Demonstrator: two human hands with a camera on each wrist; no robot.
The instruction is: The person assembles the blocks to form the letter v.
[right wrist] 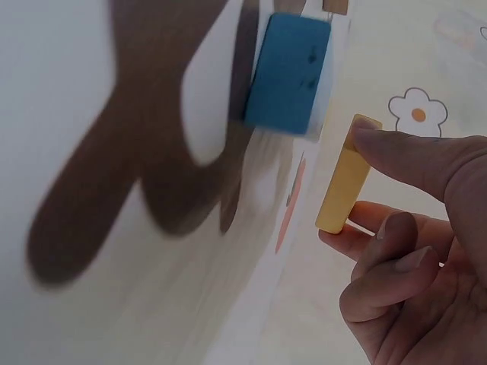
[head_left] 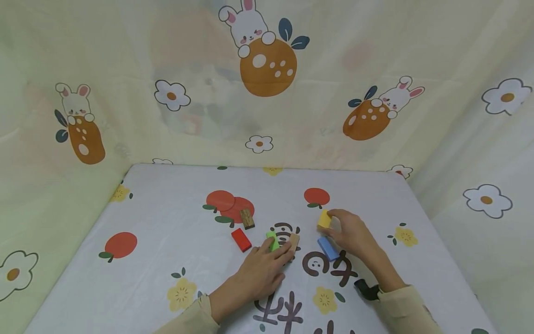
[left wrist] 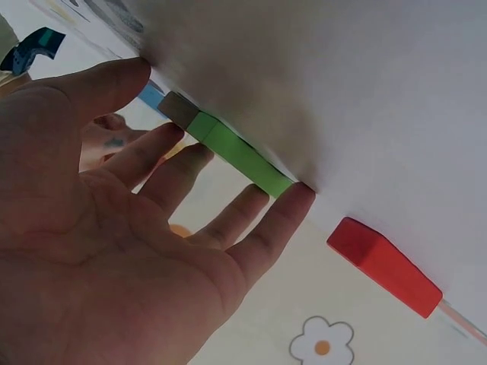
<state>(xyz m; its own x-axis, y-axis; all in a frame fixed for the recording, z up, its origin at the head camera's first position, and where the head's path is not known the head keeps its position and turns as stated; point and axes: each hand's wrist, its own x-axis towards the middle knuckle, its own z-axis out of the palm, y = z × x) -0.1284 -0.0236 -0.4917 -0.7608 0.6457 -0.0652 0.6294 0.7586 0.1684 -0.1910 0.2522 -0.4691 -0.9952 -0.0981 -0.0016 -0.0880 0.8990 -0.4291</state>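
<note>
My left hand (head_left: pixel 260 271) reaches over a green block (head_left: pixel 272 240) and a light wooden block (head_left: pixel 294 240), with its fingertips touching them. In the left wrist view the green block (left wrist: pixel 240 156) and the wooden block (left wrist: pixel 179 109) lie end to end, and the extended fingers (left wrist: pixel 262 228) are spread along them; the thumb stands apart. A yellow block (head_left: pixel 324 219) is pinched between the thumb and fingers of my right hand (head_left: pixel 354 234). Just below it lies a blue block (head_left: pixel 327 248), which the right wrist view shows apart from that hand.
Left of the green block lie a red block (head_left: pixel 241 240) and a dark-patterned wooden block (head_left: pixel 247 218). A black curved object (head_left: pixel 367 290) sits by the right sleeve. The printed white cloth (head_left: pixel 146 287) covers the table; patterned curtains (head_left: pixel 200 134) rise behind and at both sides.
</note>
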